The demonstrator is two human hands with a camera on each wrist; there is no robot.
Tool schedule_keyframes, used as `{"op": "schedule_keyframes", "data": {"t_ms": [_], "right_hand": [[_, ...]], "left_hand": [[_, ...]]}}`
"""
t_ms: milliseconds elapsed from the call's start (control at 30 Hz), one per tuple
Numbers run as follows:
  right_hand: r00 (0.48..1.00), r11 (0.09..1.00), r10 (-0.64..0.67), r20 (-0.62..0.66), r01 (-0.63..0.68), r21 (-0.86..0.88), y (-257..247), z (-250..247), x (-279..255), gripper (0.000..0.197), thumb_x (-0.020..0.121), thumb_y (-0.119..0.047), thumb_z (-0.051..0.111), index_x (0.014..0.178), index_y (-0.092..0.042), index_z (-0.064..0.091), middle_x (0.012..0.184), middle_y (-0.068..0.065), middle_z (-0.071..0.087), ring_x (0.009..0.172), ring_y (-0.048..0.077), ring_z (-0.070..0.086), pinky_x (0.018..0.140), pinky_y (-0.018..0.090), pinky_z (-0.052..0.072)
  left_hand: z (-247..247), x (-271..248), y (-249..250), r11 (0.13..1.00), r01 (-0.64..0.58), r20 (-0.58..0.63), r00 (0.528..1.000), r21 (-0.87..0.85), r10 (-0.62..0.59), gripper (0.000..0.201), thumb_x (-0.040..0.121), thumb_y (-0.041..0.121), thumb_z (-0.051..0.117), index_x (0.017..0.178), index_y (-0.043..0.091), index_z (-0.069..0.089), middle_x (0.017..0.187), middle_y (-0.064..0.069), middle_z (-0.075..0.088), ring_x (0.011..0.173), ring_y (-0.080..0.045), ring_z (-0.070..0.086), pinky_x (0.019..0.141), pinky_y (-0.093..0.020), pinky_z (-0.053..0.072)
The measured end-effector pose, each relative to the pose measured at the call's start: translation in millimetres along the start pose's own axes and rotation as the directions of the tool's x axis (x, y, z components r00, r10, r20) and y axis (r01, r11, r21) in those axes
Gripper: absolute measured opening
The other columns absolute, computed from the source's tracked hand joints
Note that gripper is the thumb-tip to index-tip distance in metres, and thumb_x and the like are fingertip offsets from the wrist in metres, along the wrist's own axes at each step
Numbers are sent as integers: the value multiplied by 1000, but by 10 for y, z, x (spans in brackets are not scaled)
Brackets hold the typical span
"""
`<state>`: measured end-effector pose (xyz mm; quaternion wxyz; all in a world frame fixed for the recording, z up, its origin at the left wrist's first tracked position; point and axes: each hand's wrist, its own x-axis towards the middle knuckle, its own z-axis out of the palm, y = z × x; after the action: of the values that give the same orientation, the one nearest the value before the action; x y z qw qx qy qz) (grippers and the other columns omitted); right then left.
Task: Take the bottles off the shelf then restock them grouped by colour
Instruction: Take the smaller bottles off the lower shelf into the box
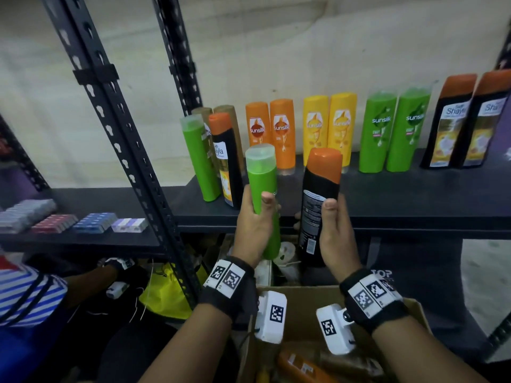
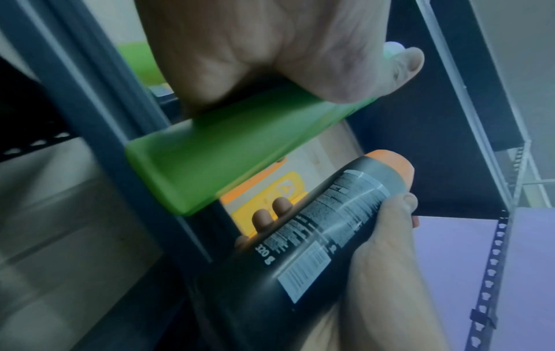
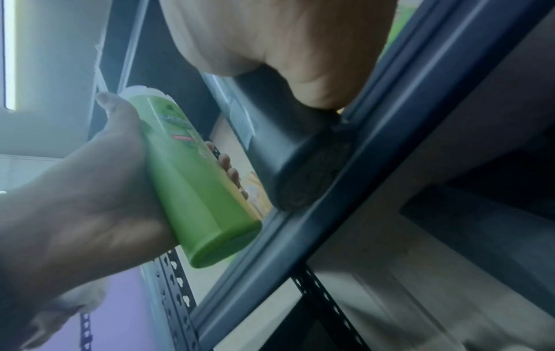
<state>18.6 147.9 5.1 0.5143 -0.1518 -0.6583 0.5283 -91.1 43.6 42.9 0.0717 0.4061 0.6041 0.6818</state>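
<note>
Two bottles up at shelf [image 1: 387,200] edge: left hand [image 1: 253,230] grips green bottle [image 1: 262,186], right hand [image 1: 336,239] grips black bottle [image 1: 318,205]. Set each upright w/ its colour pair at right; don't knock the row.

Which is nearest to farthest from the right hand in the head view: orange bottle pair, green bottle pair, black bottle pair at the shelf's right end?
From the right hand:
1. Orange bottle pair, up-left.
2. Green bottle pair, up-right.
3. Black bottle pair, far right.
</note>
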Motion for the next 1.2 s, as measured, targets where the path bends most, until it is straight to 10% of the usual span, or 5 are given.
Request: {"op": "schedule_keyframes", "data": {"t_ms": [167,300,500,600,1200], "right_hand": [[990,990,-137,-12,138,42,-328,87,390,53,95,-76,38,125,-34,52,93,9,74,74,28,75,68,45,62],[979,979,-202,-27,203,29,-531,133,655,44,94,-78,36,116,-43,52,94,5,74,76,24,76,69,41,62],[977,977,-212,-14,211,-42,-578,152,778,54,100,-66,28,125,-24,50,110,-12,70,102,10,69,91,32,56],[971,970,-237,-38,234,-71,-528,180,777,42,105,-55,29,120,-23,52,105,-25,64,99,-11,60,82,4,42],[993,989,-118,20,119,-89,61,442,915,50,101,-67,31,134,-33,47,110,-46,59,101,-20,57,78,-2,39]], "left_hand": [[-46,316,320,997,-71,11,997,11,71,94,66,103,30,122,31,53,103,-6,70,94,-19,72,90,-43,59],[-80,506,563,983,-142,-26,989,112,146,59,76,97,28,114,58,50,110,37,63,106,17,59,85,-1,42],[-66,646,525,984,-158,-54,985,84,163,63,78,95,35,118,51,54,116,18,69,111,-5,66,99,-36,53],[-39,675,464,983,-163,-83,982,85,170,65,79,94,35,120,48,54,115,21,68,110,0,65,96,-26,52],[150,936,-226,987,-160,-172,972,25,162,79,87,87,33,134,27,56,118,24,66,113,5,61,92,-8,43]]}}
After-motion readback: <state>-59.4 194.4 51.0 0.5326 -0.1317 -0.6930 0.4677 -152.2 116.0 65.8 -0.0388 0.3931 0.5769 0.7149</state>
